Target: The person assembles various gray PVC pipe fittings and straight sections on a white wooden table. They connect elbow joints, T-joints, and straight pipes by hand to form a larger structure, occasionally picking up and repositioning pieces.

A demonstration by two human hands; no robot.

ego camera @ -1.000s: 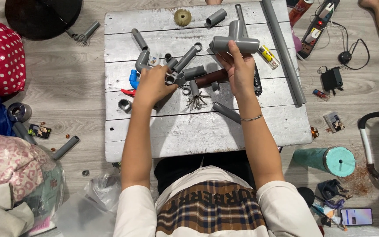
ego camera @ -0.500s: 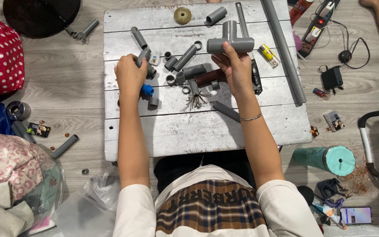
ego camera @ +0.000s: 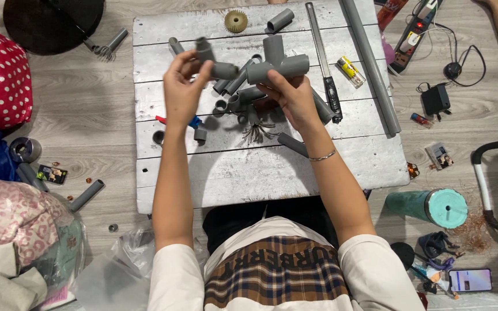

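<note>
Grey pipe fittings are in both hands above the counter [ego camera: 249, 173], a low board of whitewashed planks set on the wooden floor [ego camera: 87, 115]. A long grey pipe [ego camera: 370, 63] lies along the counter's right side, with a slim dark-handled tool [ego camera: 321, 52] just left of it. The right hand [ego camera: 292, 98] is closed around a grey tee fitting [ego camera: 278, 63], held up over the middle of the counter with its branch pointing away from the person. The left hand [ego camera: 183, 86] pinches a grey elbow fitting [ego camera: 211, 60], raised just left of the tee; the two pieces are near each other, and whether they touch cannot be told. Beneath the hands a heap of loose grey pipe pieces [ego camera: 234, 95] sits on the planks, with a short pipe stub [ego camera: 292, 144] lying near the right wrist and a small grey coupling [ego camera: 200, 134] below the left hand. A yellow glue tube [ego camera: 350, 69] rests between the tool and the long pipe. A round yellow wire brush wheel [ego camera: 236, 21] lies at the far edge.
</note>
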